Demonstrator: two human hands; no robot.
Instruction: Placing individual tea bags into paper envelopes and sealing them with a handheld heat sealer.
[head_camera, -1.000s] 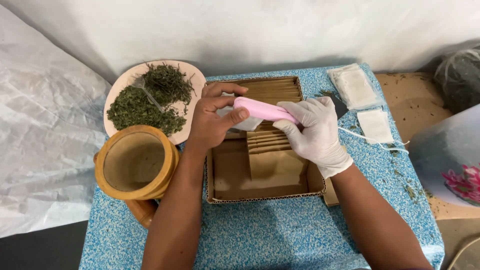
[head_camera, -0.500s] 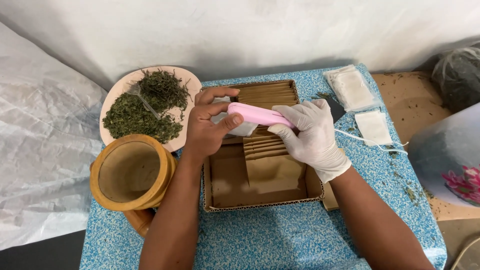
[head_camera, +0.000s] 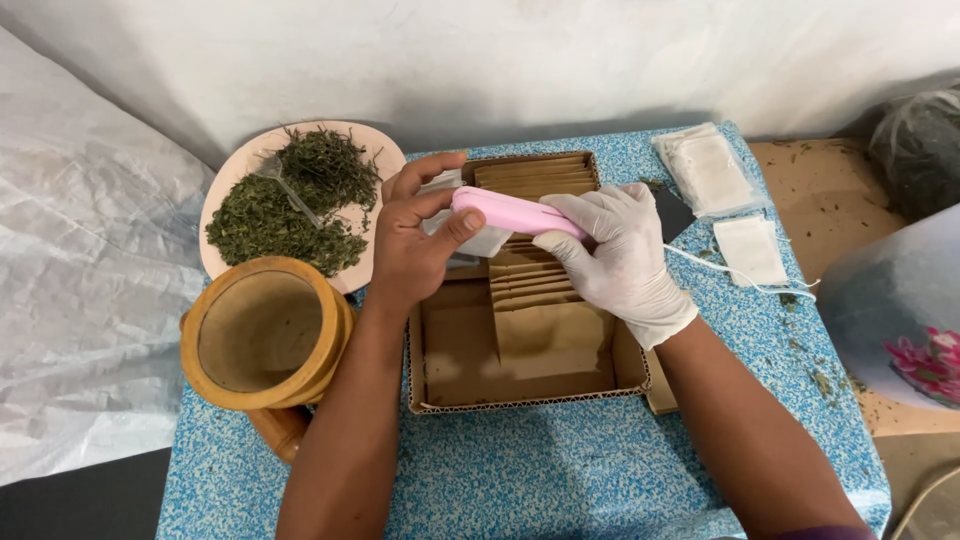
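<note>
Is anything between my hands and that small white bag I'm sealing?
Nothing visible. The left hand holds the white bag directly, and the gloved right hand presses the pink sealer onto it.

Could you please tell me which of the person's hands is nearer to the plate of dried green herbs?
Left. The bare left hand is just right of the plate, holding a white sachet. The gloved right hand is farther right, over the cardboard box, gripping the pink tool.

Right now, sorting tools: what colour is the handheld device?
Pink device, seen clearly in the head view.
</note>
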